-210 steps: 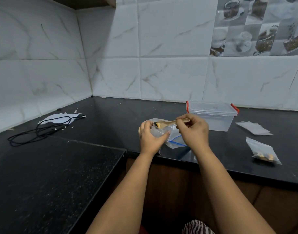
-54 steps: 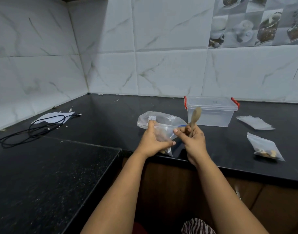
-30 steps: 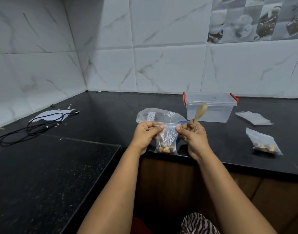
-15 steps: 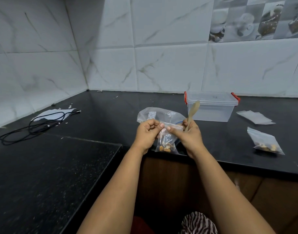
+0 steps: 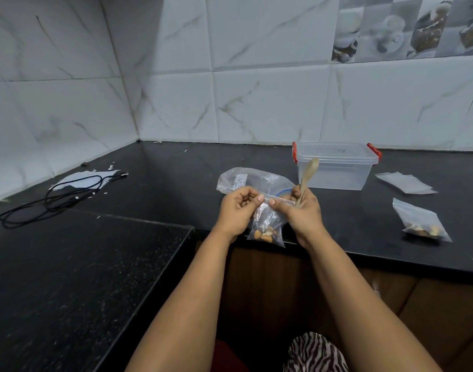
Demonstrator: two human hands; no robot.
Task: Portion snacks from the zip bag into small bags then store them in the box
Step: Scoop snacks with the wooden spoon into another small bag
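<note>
Small bag [image 5: 268,224], snacks at its bottom: held above the counter edge, top pinched by left hand [image 5: 236,210] and right hand [image 5: 299,212]; right also grips wooden spoon [image 5: 307,174]. Behind: zip bag [image 5: 246,179], lidded box [image 5: 336,165]. Right: filled bag [image 5: 420,221].

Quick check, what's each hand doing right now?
Left hand: pinches the top edge of the small bag.
Right hand: pinches the same bag's top edge and holds the wooden spoon.
</note>
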